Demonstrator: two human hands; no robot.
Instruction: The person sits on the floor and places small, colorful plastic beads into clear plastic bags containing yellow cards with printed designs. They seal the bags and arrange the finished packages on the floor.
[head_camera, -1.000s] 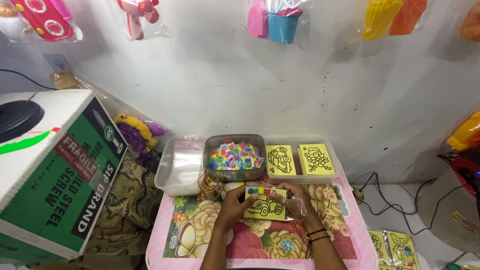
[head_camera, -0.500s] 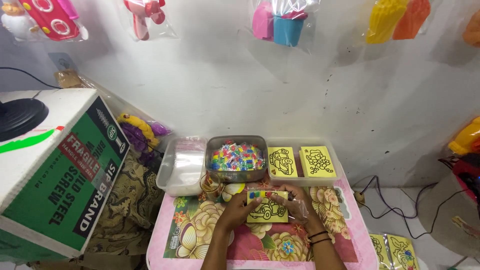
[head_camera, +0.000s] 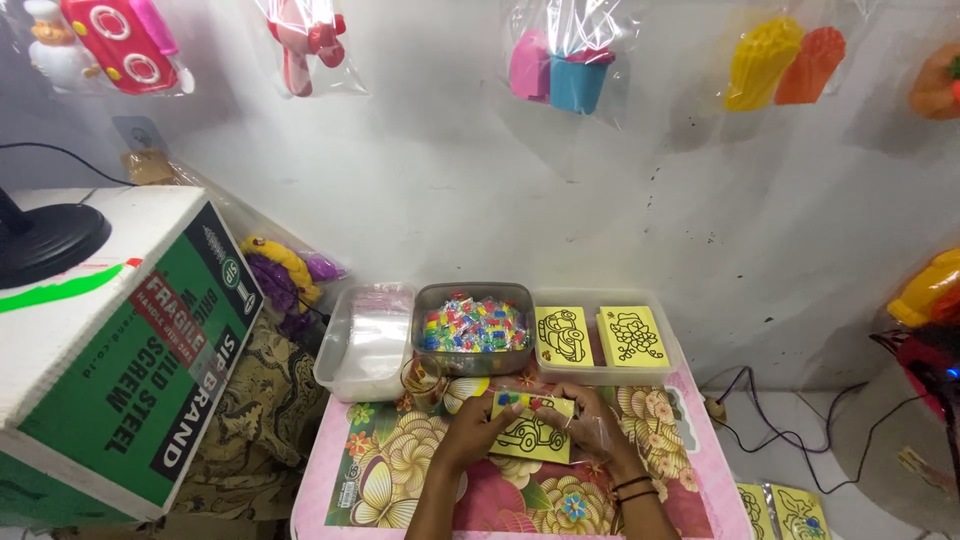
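While both hands meet over the middle of the little table, I've got the left hand (head_camera: 468, 440) pinching the near-left edge of a yellow car-outline card (head_camera: 528, 438), fingers curled narrow around it, thumb on top. Right hand (head_camera: 592, 428) closes on the card's right end, and it also seems to be working a clear plastic sleeve (head_camera: 600, 440) there; I can't tell for certain whether the card is partly inside it. A short strip of small coloured pieces (head_camera: 520, 402) lies along the card's top edge, pressed against it by the fingertips.

So, progress as I read it: card and colour strip are gathered together and held just above the floral tablecloth (head_camera: 400, 470), in front of the containers. The bagging itself doesn't look finished, judging by how loose the film sits around the right fingers.

Behind the hands, the tub of mixed coloured pieces (head_camera: 474, 326) looks well filled, the tray of yellow picture cards (head_camera: 600, 336) shows two stacks, and the clear bin of plastic bags (head_camera: 366, 338) sits at the left. Down at the floor on the right, a few yellow packs (head_camera: 780, 508) lie together; I'd judge those as completed ones, with plenty of stock left to go.
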